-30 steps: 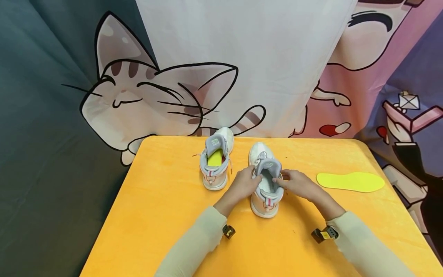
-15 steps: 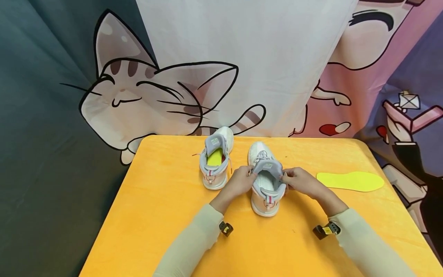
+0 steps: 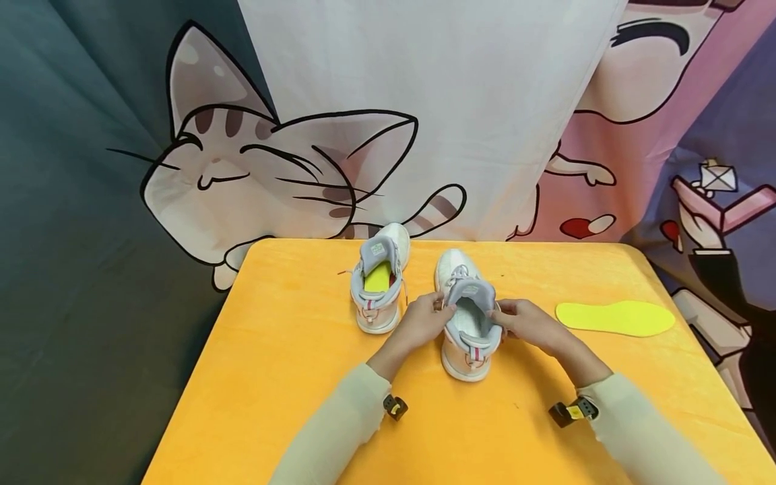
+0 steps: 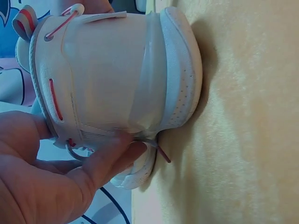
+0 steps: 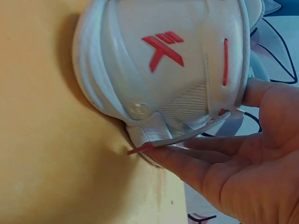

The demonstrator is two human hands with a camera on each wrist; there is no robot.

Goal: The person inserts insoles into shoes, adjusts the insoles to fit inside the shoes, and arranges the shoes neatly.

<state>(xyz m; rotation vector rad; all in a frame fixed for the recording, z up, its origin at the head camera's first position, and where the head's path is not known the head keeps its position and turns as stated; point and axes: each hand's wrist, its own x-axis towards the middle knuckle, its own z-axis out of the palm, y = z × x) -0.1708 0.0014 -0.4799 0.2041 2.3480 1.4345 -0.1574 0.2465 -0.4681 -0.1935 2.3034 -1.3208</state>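
Note:
In the head view a white sneaker [image 3: 465,364] stands on the yellow table, heel towards me and tongue [image 3: 474,291] raised. My left hand [image 3: 422,318] holds the left side of its collar, thumb at the rim and fingers outside. On the opposite side my right hand [image 3: 526,325] grips the collar the same way. The left wrist view shows the left fingers [image 4: 110,151] against the sneaker's side by a lace. Close to the right fingertips [image 5: 161,156], a red-tipped lace [image 5: 180,137] crosses the sneaker's side in the right wrist view. Inside, the sneaker shows a pale footbed [image 3: 469,320].
A matching sneaker [image 3: 377,318] stands to the left with a yellow insole [image 3: 378,277] inside. Another yellow insole [image 3: 615,318] lies flat on the table [image 3: 291,377] at the right. A printed cloth [image 3: 497,121] hangs behind the table's far edge.
The right thumb has shifted outward from inside the opening to the collar's rim. The sneaker's opening looks slightly wider. The other sneaker and the loose insole have not moved.

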